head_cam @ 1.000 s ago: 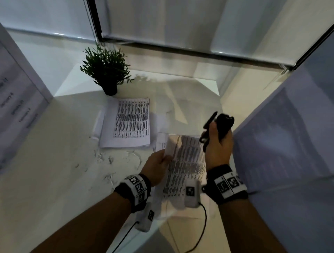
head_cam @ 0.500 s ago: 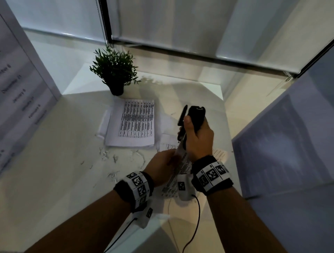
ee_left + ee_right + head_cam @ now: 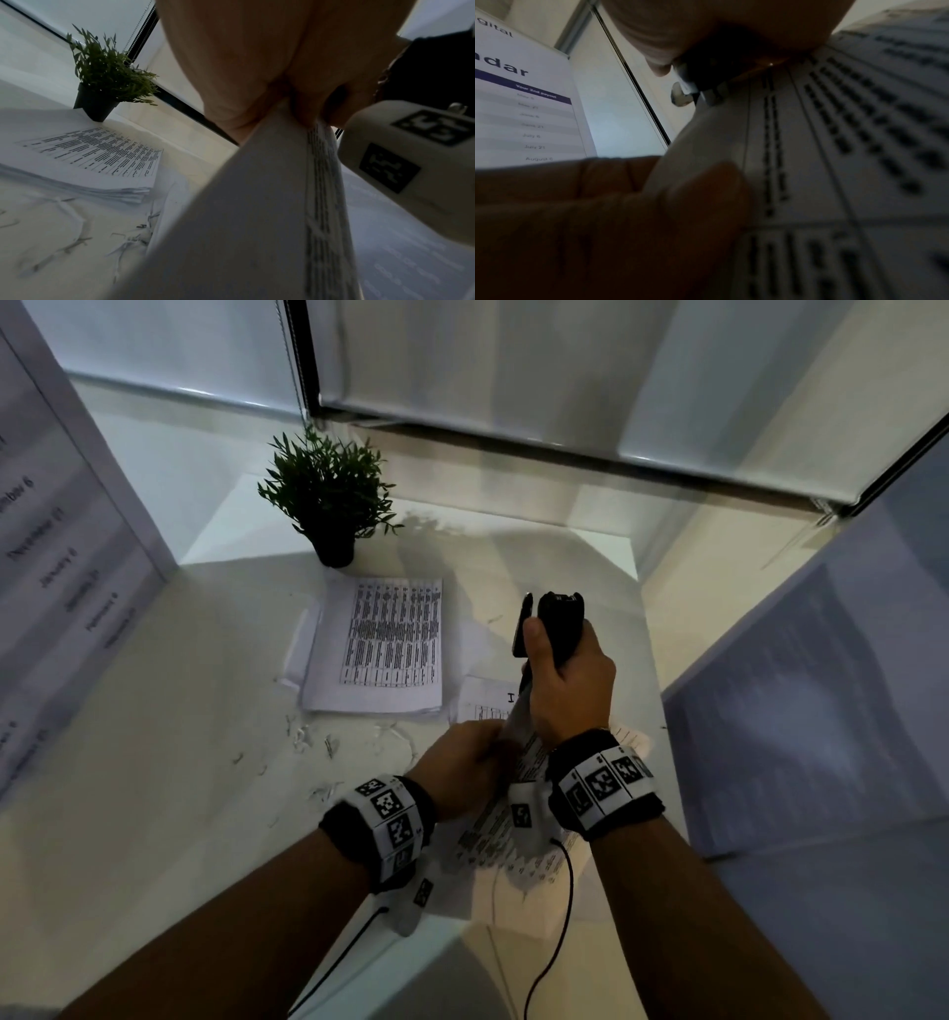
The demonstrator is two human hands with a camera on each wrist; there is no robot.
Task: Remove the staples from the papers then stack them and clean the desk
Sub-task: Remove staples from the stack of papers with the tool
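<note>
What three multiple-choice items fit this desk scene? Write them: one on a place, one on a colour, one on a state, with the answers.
1. Where does the potted plant stand?
A. behind the flat pile of papers
B. on the pile
C. at the desk's near edge

2. What colour is the staple remover?
A. red
B. black
C. white

3. What is the left hand doing?
A. lying flat on the desk
B. gripping the plant
C. holding the lifted sheets

Answers: 1 A, the pot sits just past the pile's far edge. 2 B, it is dark in the right hand. 3 C, the left wrist view shows fingers pinching paper.
</note>
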